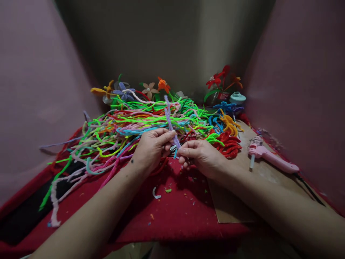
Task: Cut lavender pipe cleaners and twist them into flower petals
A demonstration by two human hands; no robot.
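Presently, left hand (154, 145) and right hand (199, 155) both pinch the lavender pipe cleaner (168, 114) low, left gripping farther up; its long axis points forward, leaning slightly left.

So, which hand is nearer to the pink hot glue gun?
Right: the right hand is left of the pink hot glue gun, not touching it; the left hand, beyond the right one, is farther away.

Two bare hands (154, 145) (198, 154), one held fuzzy lilac strip (169, 118), one pink plastic glue gun (275, 157), multicoloured fuzzy stems (145, 119)... way too many to count.
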